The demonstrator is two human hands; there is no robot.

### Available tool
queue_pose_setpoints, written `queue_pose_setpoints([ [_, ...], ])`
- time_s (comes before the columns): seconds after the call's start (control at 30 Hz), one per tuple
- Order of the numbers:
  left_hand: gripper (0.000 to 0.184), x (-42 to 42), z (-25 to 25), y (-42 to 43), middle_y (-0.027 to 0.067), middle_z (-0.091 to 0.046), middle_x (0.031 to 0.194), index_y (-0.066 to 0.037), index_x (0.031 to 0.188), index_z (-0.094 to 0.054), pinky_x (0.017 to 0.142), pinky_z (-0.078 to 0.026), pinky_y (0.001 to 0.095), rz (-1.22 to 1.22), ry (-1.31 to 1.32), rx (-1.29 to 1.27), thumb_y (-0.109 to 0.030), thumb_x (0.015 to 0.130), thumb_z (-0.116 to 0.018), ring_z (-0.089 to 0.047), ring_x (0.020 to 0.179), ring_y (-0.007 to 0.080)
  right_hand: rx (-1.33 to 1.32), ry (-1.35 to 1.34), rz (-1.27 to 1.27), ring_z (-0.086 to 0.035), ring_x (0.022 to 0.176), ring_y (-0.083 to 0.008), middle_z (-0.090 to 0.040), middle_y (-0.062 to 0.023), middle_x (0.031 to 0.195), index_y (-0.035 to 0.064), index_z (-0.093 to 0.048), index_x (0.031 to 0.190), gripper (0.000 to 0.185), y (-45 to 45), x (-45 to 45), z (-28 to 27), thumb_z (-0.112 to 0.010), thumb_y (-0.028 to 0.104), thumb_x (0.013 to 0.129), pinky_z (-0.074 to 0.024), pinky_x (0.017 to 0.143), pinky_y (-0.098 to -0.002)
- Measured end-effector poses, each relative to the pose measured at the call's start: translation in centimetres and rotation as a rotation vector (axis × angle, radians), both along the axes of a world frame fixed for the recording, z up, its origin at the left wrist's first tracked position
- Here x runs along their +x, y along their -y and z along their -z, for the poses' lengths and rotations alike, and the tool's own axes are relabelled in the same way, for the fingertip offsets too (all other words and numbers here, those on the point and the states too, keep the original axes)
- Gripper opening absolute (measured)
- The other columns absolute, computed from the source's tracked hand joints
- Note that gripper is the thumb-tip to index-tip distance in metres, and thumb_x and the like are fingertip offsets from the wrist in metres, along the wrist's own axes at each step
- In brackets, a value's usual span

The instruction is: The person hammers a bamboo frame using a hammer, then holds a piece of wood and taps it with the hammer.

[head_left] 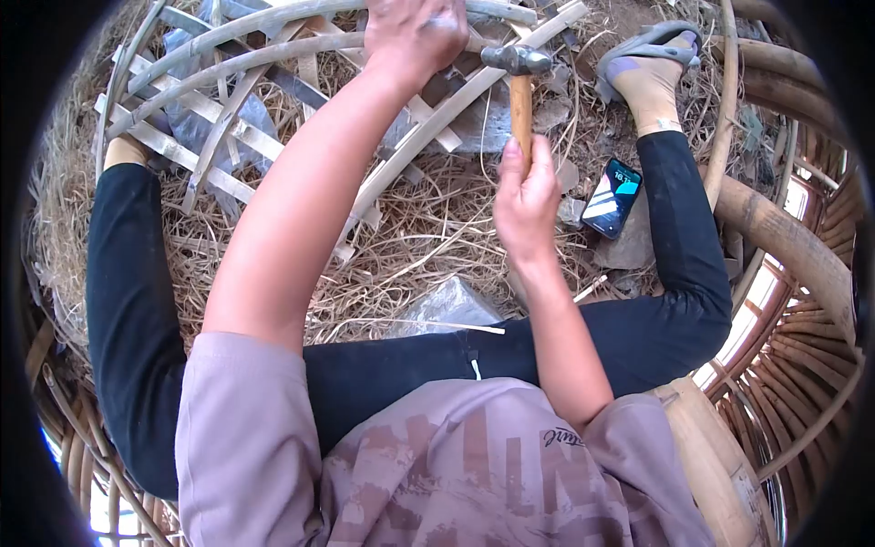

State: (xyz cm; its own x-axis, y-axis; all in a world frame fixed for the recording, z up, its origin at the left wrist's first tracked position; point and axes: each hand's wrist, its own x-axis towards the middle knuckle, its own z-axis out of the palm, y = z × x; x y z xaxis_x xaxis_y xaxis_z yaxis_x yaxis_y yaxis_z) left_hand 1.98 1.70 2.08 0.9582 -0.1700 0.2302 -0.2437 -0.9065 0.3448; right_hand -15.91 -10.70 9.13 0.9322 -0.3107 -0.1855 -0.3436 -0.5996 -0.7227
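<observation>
A hammer [520,100] with a wooden handle and a metal head is upright in the view, and my right hand [529,196] is closed round the lower part of its handle. At the top, my left hand [416,32] is closed on the curved rim of a woven bamboo frame [228,59], just left of the hammer head. The fingertips of my left hand are partly cut off by the upper edge. Crossed flat strips form the frame, which lies over my left foot.
A phone [612,199] with a lit screen lies right of my right hand. Shavings [410,255] cover the ground, with a clear plastic piece [453,305] near my lap. Thick curved canes [784,232] stand at the right. My sandalled foot [649,82] is at the upper right.
</observation>
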Motion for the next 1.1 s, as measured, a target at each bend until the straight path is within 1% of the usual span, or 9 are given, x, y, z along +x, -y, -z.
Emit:
queue_pose_setpoints([
  [0.13,0.058,0.3,0.5,0.2,0.0172,-0.059,0.14,0.006,0.148,-0.047,0.123,-0.016,0.0635,-0.005,0.014,0.053,-0.03,0.103,-0.041,-0.041,0.145,0.0355,0.217,-0.037,0.226,-0.06,0.06,-0.0206,-0.058,-0.0098,0.069,0.0021,-0.052,0.097,0.028,-1.4,-0.7,1.9,-0.05,0.027,0.109,-0.0458,0.058,-0.0398],
  [0.37,0.058,0.2,0.3,0.4,0.0156,-0.063,0.135,0.009,0.148,-0.046,0.124,-0.015,0.0626,-0.019,0.032,0.026,-0.027,0.102,-0.04,-0.042,0.145,0.0341,0.134,-0.002,0.173,-0.058,0.064,-0.0213,-0.055,-0.0095,0.07,0.0019,-0.052,0.096,0.028,-0.9,-0.8,2.6,-0.052,0.027,0.109,-0.0463,0.062,-0.04],
  [0.5,0.061,0.8,1.3,0.1,0.017,-0.055,0.143,-0.004,0.151,-0.047,0.121,-0.018,0.0677,-0.009,-0.026,0.119,-0.04,0.101,-0.048,-0.038,0.147,0.0369,0.233,-0.039,0.25,-0.055,0.064,-0.0196,-0.055,-0.0084,0.07,0.0019,-0.053,0.095,0.032,-0.6,-0.8,3.2,-0.057,0.032,0.107,-0.0462,0.062,-0.0391],
  [0.6,0.055,0.6,1.3,0.4,0.0113,-0.063,0.135,-0.004,0.148,-0.048,0.119,-0.021,0.0687,-0.031,0.064,0.131,-0.036,0.103,-0.047,-0.046,0.142,0.0316,0.238,-0.02,0.259,-0.046,0.048,-0.0029,-0.05,0.0037,0.07,0.0098,-0.048,0.098,0.028,0.3,-0.7,4.1,-0.058,0.034,0.108,-0.038,0.038,-0.0219],
  [0.73,0.056,0.8,1.6,0.3,0.013,-0.061,0.138,-0.004,0.149,-0.046,0.12,-0.021,0.068,-0.035,0.058,0.117,-0.036,0.103,-0.048,-0.044,0.144,0.0319,0.279,-0.003,0.362,-0.057,0.062,-0.0201,-0.058,-0.0082,0.069,0.0012,-0.055,0.096,0.035,1.6,-0.9,3.9,-0.061,0.035,0.105,-0.0463,0.06,-0.039],
  [0.87,0.057,0.9,1.3,0.2,0.0162,-0.058,0.144,-0.003,0.147,-0.047,0.121,-0.02,0.0671,-0.023,0.012,0.105,-0.038,0.102,-0.048,-0.041,0.146,0.0328,0.281,0.035,0.396,-0.059,0.064,-0.0217,-0.06,-0.0105,0.072,0.0005,-0.054,0.096,0.037,2.6,-1.0,4.4,-0.061,0.036,0.105,-0.0478,0.063,-0.0405],
  [0.97,0.058,0.9,1.0,0.0,0.0185,-0.055,0.146,-0.001,0.145,-0.049,0.122,-0.02,0.0651,-0.004,-0.015,0.061,-0.04,0.103,-0.047,-0.038,0.147,0.0363,0.377,0.022,0.392,-0.045,0.049,-0.0029,-0.049,0.0036,0.072,0.0116,-0.046,0.1,0.028,2.8,-1.2,5.2,-0.057,0.036,0.108,-0.0395,0.04,-0.0207],
  [1.07,0.057,1.1,1.1,0.0,0.0189,-0.054,0.146,0.0,0.142,-0.051,0.123,-0.019,0.0637,-0.023,-0.041,0.068,-0.041,0.103,-0.046,-0.037,0.147,0.0386,0.389,0.023,0.45,-0.06,0.066,-0.023,-0.06,-0.0109,0.074,0.0012,-0.054,0.095,0.037,2.5,-1.0,4.7,-0.061,0.036,0.105,-0.0484,0.065,-0.0407],
  [1.1,0.057,1.1,1.1,0.1,0.0203,-0.055,0.145,0.001,0.141,-0.053,0.121,-0.022,0.0632,-0.022,-0.022,0.053,-0.041,0.103,-0.047,-0.039,0.146,0.0396,0.388,0.027,0.449,-0.059,0.067,-0.023,-0.059,-0.0103,0.074,0.0017,-0.054,0.094,0.037,2.4,-0.9,4.8,-0.061,0.036,0.105,-0.0483,0.065,-0.0403],
])
